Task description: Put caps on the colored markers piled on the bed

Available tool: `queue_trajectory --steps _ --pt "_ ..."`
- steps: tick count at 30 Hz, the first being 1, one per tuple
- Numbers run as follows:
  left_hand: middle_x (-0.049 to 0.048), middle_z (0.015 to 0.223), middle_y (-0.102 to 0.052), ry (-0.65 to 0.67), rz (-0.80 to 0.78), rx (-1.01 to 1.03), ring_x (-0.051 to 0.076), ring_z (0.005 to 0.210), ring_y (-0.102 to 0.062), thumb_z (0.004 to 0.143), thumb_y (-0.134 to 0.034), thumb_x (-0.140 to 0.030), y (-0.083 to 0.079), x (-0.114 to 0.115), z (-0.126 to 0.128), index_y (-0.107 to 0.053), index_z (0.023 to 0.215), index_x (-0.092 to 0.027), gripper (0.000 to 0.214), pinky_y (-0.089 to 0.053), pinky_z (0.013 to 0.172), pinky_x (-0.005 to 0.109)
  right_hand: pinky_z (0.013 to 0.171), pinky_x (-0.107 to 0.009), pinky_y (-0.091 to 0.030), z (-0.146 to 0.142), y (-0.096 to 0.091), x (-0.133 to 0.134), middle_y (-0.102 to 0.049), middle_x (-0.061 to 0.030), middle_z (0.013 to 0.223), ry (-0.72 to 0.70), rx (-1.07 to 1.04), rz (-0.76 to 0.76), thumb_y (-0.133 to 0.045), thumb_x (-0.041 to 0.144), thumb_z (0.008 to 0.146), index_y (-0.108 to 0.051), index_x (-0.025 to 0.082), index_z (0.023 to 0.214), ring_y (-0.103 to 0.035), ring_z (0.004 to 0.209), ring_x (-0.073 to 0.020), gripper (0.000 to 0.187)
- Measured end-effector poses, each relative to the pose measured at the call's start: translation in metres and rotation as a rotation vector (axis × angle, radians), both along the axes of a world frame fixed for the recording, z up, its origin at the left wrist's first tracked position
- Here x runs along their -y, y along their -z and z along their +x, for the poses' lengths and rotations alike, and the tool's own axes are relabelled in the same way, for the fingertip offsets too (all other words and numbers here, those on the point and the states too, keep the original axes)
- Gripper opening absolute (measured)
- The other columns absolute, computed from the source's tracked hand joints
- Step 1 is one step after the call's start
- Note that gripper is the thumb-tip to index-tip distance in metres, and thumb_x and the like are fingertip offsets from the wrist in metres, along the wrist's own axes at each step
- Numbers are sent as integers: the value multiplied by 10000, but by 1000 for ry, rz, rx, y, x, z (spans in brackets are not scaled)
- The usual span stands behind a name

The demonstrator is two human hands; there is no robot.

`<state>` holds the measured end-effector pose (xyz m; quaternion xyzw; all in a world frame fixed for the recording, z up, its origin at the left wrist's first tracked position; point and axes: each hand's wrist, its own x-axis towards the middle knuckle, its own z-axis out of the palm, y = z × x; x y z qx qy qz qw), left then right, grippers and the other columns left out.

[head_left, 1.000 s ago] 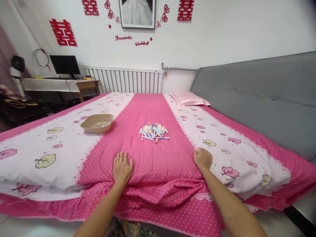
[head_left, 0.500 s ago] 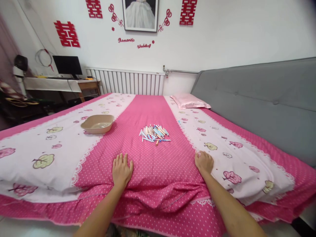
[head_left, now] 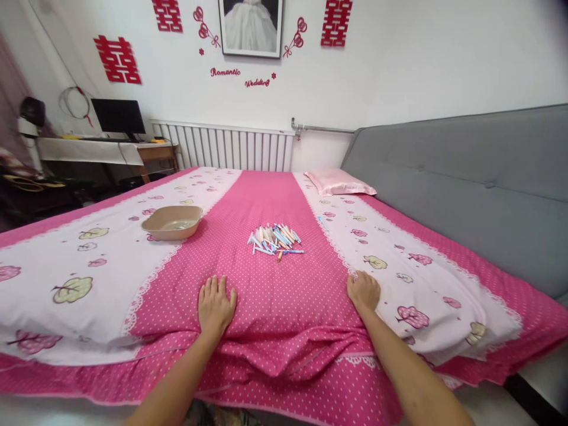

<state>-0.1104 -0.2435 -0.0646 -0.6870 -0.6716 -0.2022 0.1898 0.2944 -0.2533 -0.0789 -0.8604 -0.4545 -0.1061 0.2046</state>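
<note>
Both my hands rest on the pink dotted bedsheet (head_left: pixel 275 195) near the bed's front edge. My left hand (head_left: pixel 216 305) lies flat, fingers stretched out and together, holding nothing. Fingers curled under, my right hand (head_left: pixel 364 290) presses down on the sheet at the seam with the pale patterned strip. A pile of several coloured pens (head_left: pixel 274 239) lies on the sheet ahead of both hands, out of their touch. A beige basin (head_left: pixel 172 222) sits further left on the pale strip.
A pink pillow (head_left: pixel 339 181) lies at the far right by the grey padded headboard (head_left: pixel 465 183). A white radiator (head_left: pixel 224 147) runs along the back wall. A desk with a monitor (head_left: pixel 118 116) stands at the far left. The sheet is bunched between my hands.
The view has shifted slightly. Both hands stay on the sheet in about the same places.
</note>
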Motion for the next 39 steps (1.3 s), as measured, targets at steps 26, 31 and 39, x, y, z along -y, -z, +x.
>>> queue_trajectory --steps 26,31,39 --pt "181 1302 -503 -40 -237 146 298 1223 -432 863 -334 -402 -30 -5 2 -519 1236 -75 529 -283 1031 433 919 -402 -359 -4 -32 1 -591 -172 1174 37 -315 -59 -374 386 855 -553 94 1194 -511 1111 -300 482" --pt "158 1203 -577 80 -146 341 269 1120 -516 893 -281 -428 -83 -12 27 -561 1155 -103 502 -343 965 411 947 -431 -342 -26 -77 -10 -571 -166 1218 -49 -425 15 -307 493 872 -474 116 1267 -527 1113 -293 570" --pt "69 829 -707 472 -87 635 209 864 -625 915 -89 -507 -184 20 82 -698 774 -178 707 -414 829 344 712 -290 -433 -119 -177 26 -678 -55 826 -672 -635 373 -214 633 870 -613 185 985 -624 750 -185 611"
